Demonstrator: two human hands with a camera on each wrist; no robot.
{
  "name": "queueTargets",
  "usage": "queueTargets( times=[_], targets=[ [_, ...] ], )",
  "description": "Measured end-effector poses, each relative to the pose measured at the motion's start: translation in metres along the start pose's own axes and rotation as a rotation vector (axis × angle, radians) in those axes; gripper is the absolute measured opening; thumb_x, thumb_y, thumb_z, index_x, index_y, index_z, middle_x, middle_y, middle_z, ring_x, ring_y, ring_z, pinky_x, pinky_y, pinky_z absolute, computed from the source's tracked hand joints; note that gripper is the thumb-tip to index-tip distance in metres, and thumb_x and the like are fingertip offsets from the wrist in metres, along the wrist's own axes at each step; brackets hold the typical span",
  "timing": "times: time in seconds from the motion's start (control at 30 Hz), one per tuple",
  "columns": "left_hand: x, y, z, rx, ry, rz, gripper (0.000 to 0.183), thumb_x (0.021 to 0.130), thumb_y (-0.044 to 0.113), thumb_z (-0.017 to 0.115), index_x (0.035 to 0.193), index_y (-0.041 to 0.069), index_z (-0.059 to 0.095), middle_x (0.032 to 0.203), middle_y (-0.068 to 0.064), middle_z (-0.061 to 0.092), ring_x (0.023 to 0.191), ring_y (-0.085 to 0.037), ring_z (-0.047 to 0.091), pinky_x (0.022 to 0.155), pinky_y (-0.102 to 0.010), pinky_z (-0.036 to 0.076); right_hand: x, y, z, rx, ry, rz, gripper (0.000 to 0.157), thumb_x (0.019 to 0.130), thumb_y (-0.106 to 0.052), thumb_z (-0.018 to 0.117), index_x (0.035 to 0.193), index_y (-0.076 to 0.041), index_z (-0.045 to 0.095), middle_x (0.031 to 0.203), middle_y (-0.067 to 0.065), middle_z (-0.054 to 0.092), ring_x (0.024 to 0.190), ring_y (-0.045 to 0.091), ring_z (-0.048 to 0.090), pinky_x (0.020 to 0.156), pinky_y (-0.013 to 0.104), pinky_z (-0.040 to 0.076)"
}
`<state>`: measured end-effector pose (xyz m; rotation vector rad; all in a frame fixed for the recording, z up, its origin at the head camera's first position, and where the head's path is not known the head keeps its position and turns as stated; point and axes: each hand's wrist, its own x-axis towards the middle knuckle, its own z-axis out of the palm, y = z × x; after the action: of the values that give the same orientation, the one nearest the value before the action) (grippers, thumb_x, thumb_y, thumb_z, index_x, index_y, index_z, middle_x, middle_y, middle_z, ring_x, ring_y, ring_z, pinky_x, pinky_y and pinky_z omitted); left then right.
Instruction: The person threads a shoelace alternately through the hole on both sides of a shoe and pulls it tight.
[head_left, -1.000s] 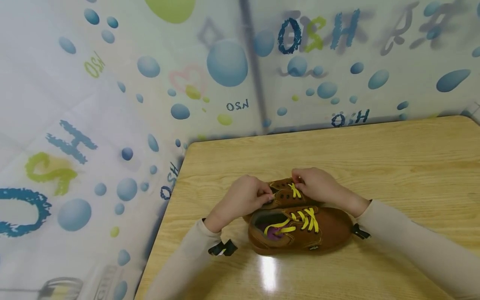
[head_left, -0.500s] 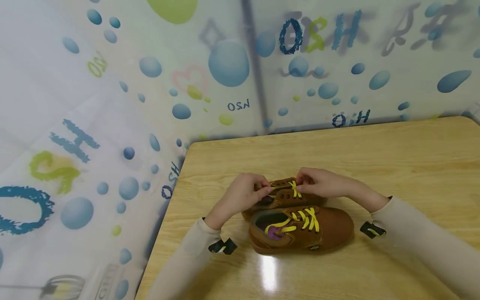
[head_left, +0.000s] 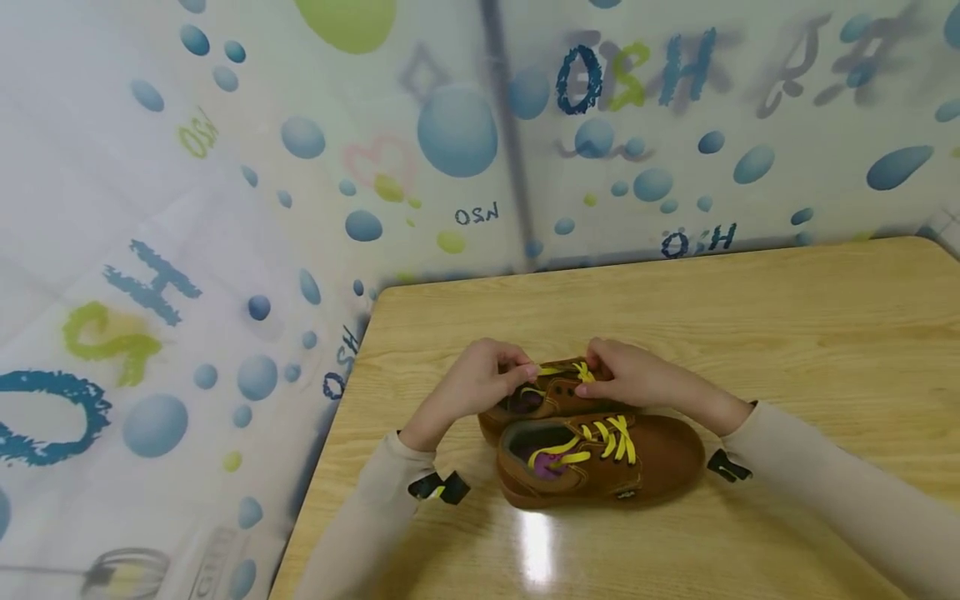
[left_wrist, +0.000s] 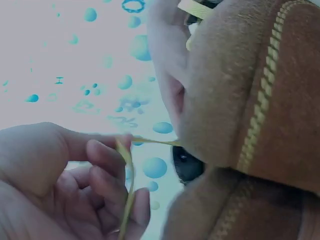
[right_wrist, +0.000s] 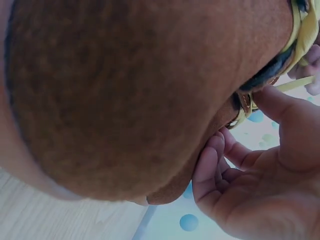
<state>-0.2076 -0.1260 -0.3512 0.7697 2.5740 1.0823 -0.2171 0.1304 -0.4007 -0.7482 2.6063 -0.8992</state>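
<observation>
We're pinching the yellow lace (left_wrist: 125,151) of the far shoe (head_left: 557,407) in our left hand (head_left: 476,379) and gripping that shoe across its lacing with our right hand (head_left: 637,377), hands apart; it's sitting on the bench (head_left: 787,333) just behind the near shoe (head_left: 667,460)

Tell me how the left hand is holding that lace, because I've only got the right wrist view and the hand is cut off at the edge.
Observer: In the left wrist view, the left hand pinches the yellow lace at its fingertips.
Operator: Is either hand gripping the shoe nearer the person?
Observer: No, the head view shows the left hand and the right hand both at the farther shoe.
Operator: What shows inside the nearer one's opening?
Observer: In the head view, the nearer shoe has a purple patch inside its opening.
</observation>
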Motion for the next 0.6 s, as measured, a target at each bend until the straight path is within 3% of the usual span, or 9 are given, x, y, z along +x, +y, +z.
queueTargets(
  times=[0.13,0.23,0.33,0.43,0.6],
  targets=[
    [0.002,0.006,-0.001,-0.131,-0.068,-0.010,0.031,0.101,0.027,0.058,0.085,0.004,0.071,0.058,0.001,0.046,0.050,-0.012,0.038,0.048,-0.024,0.030,-0.006,0.000,-0.004,0.036,-0.007,0.010,0.037,0.093,-0.038,0.069,0.101,-0.006,0.051,0.079,0.003,0.051,0.065,0.014,0.043,0.060,0.027,0.037],
    [0.004,0.010,0.003,-0.166,-0.101,0.002,0.032,0.101,0.029,0.058,0.087,0.003,0.071,0.064,-0.006,0.057,0.055,-0.017,0.049,0.050,-0.028,0.040,-0.009,-0.002,-0.006,0.045,0.014,-0.002,0.038,0.093,-0.036,0.069,0.110,-0.006,0.053,0.082,0.004,0.055,0.066,0.014,0.047,0.061,0.028,0.039],
    [0.004,0.011,0.008,-0.093,-0.071,0.011,0.029,0.101,0.027,0.058,0.088,0.004,0.071,0.080,-0.011,0.068,0.063,-0.017,0.056,0.057,-0.028,0.047,-0.012,-0.008,-0.002,-0.023,0.078,-0.057,0.039,0.091,-0.030,0.072,0.119,-0.008,0.055,0.086,0.003,0.057,0.068,0.012,0.048,0.062,0.027,0.041],
    [0.003,0.009,0.013,0.067,-0.024,0.002,0.021,0.100,0.027,0.060,0.094,0.010,0.071,0.091,-0.005,0.072,0.067,-0.010,0.056,0.062,-0.023,0.047,-0.013,-0.015,0.003,-0.120,0.153,-0.156,0.037,0.089,-0.024,0.075,0.120,-0.012,0.059,0.090,0.002,0.056,0.070,0.011,0.048,0.063,0.024,0.041],
    [0.002,0.006,0.021,0.165,-0.104,0.026,0.019,0.098,0.025,0.063,0.109,0.011,0.070,0.098,-0.002,0.075,0.081,-0.009,0.065,0.073,-0.021,0.051,-0.014,-0.022,0.006,-0.182,0.177,-0.341,0.032,0.085,-0.015,0.078,0.114,-0.019,0.064,0.087,-0.006,0.058,0.069,0.007,0.050,0.062,0.020,0.042]
  ],
)
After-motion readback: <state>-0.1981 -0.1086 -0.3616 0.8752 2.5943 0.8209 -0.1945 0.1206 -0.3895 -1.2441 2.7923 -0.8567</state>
